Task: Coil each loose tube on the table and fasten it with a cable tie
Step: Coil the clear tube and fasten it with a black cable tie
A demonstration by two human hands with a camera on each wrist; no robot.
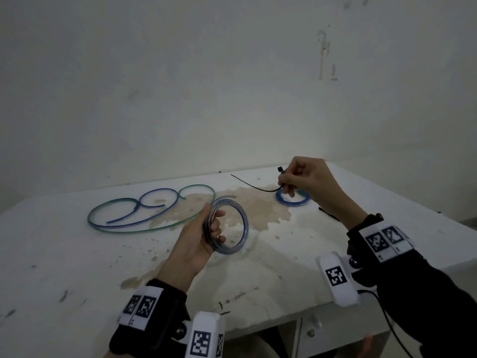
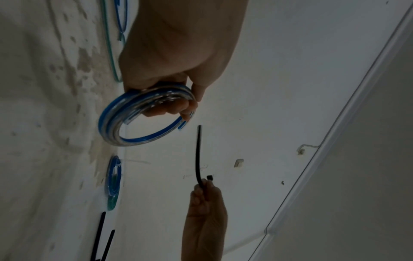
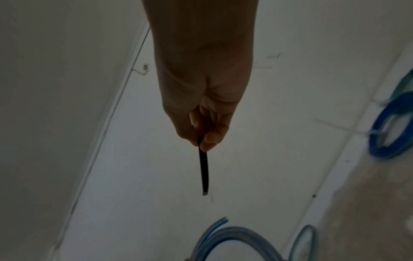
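The left hand [image 1: 200,233] is up above the white counter [image 1: 77,254]. Its fingers are curled through a coiled tube [image 1: 232,226], a round ring of clear and blue loops, and they hold the ring tight. One end of the tube sticks out loose near the fingers, as the left wrist view shows. The right hand [image 1: 307,179] is up too, off to the right and farther back. It pinches a black cable tie [image 1: 254,186] near the tie's square head. The long thin tail of the tie points left, toward the ring, but does not touch it. On the counter under the right hand lies a small blue coil [image 1: 291,201] with a pale tie on it. Far to the left, a blue tube [image 1: 160,202] and a green tube [image 1: 144,228] lie loose in big open loops, crossing each other. More black ties [image 2: 100,236] lie on the counter near the right arm. The counter has a big brown stain [image 1: 253,208] in the middle.
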